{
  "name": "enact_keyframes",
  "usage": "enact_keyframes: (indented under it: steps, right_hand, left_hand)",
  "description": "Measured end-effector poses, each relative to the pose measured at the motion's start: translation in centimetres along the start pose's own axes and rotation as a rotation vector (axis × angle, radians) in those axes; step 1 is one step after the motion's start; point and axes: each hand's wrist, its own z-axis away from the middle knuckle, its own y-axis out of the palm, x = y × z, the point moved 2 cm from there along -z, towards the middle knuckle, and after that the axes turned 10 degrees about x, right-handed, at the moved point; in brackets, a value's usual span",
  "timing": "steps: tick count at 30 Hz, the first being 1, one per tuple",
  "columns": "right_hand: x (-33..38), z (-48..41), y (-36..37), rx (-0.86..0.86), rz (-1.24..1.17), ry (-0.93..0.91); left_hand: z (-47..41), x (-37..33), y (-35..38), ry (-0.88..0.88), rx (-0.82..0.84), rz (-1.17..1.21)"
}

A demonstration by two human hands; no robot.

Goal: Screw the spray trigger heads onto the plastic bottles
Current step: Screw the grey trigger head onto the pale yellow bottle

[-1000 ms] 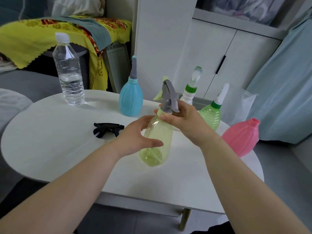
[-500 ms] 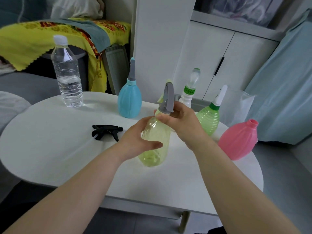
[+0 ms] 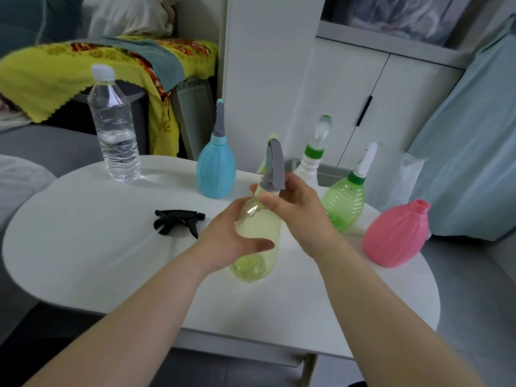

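Left hand (image 3: 231, 241) wraps the yellow bottle (image 3: 258, 238), tilted just above the table (image 3: 83, 261). Right hand (image 3: 296, 210) pinches the grey trigger head (image 3: 273, 169) at the neck: a crooked start risks cross-threading. Behind, the pink bottle (image 3: 396, 236) stands uncapped, the black trigger head (image 3: 177, 220) loose.

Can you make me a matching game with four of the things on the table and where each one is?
Things:
1. black plastic spray trigger head
2. pink plastic bottle
3. pale yellow see-through plastic bottle
4. clear plastic water bottle

Places or states:
A. held in both hands
B. lying flat, loose
C. standing far left, capped
D. far right, neck open

Pairs: 1-B, 2-D, 3-A, 4-C
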Motion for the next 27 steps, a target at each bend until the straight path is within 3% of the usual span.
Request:
enact_keyframes:
  steps: [5, 8, 14, 17, 22, 25, 27]
  right_hand:
    - [-0.5, 0.2, 0.9, -0.292, 0.198, -0.054]
    - [-0.4, 0.3, 0.8, -0.297, 0.213, -0.035]
    - [0.2, 0.8, -0.4, -0.014, 0.012, 0.008]
    - [0.1, 0.8, -0.3, -0.015, -0.008, 0.008]
    - [-0.4, 0.6, 0.1, -0.226, 0.140, 0.016]
    - [-0.4, 0.6, 0.3, -0.229, 0.159, 0.033]
    - [-0.2, 0.7, 0.0, -0.141, 0.228, 0.055]
  left_hand:
    - [0.3, -0.1, 1.6, 0.009, -0.207, -0.060]
    - [0.3, -0.2, 2.0, 0.016, -0.228, -0.060]
    - [0.5, 0.8, 0.1, 0.004, 0.153, 0.096]
    - [0.4, 1.0, 0.6, -0.003, 0.012, 0.064]
    - [0.5, 0.6, 2.9, 0.007, -0.281, -0.076]
    - [0.2, 0.5, 3.2, 0.039, -0.303, -0.137]
    - [0.1, 0.6, 3.1, 0.034, -0.251, -0.125]
